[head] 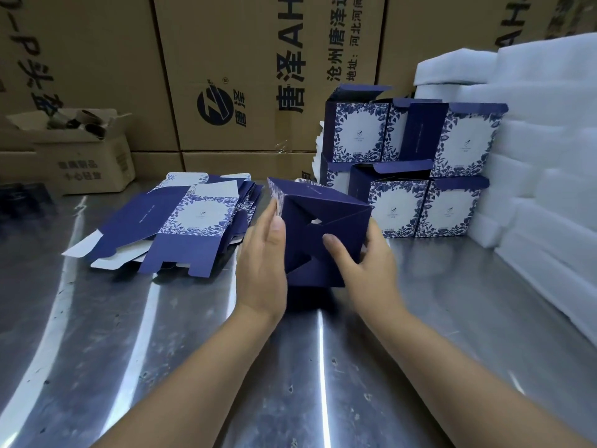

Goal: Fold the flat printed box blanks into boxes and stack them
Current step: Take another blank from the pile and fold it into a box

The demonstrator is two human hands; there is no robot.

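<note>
Mid-table, head view: half-formed box [323, 234] is held between both hands over the steel table [161, 350], its dark-blue bottom flaps facing the camera; can't tell if the lower edge touches the table. Risk: there's a small gap at the flap centre, so the bottom likely isn't fully locked. If thumb pressure comes off before the tabs seat, the flaps could spring back. Too much push could crease a flap or skew the walls. Flat blanks [181, 221] lie in a loose pile just left, and a stray wrist could scatter them. Stack of folded boxes [403, 176] stands far right beside white foam [533, 156], two tiers, top flaps open; a sloppy placement might tip it. Left hand [263, 263]: flat, fingers straight, pressing the box's left side. Right hand [361, 263]: grips the right side, fingers curled round the edge, thumb on the flaps.
</note>
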